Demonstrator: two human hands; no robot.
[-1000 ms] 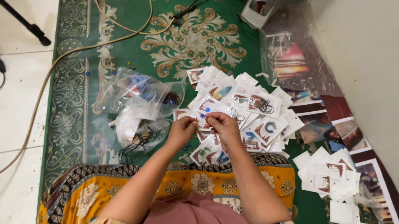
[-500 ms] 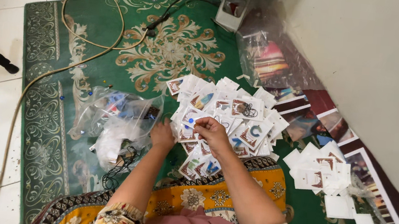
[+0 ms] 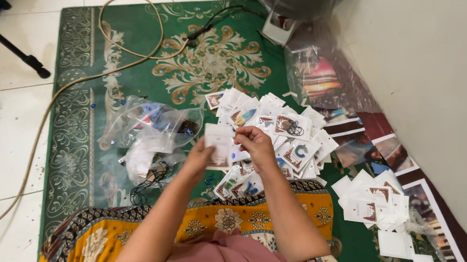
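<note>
both hands, left hand [image 3: 200, 159] and right hand [image 3: 255, 145], pinch one white card [image 3: 219, 142]; clear plastic bags [image 3: 155, 134] hold small bits beside.

A small white card [image 3: 220, 144], held upright between both hands above the heap of similar cards [image 3: 279, 136].

Matt white paper cards [image 3: 279, 131]; clear, crinkled, glossy plastic bags [image 3: 156, 126]; woven green carpet [image 3: 217, 66] with a cloth-like pile; smooth, glazed floor tiles [image 3: 3, 124]; patterned cloth skirt [image 3: 224, 219].
</note>
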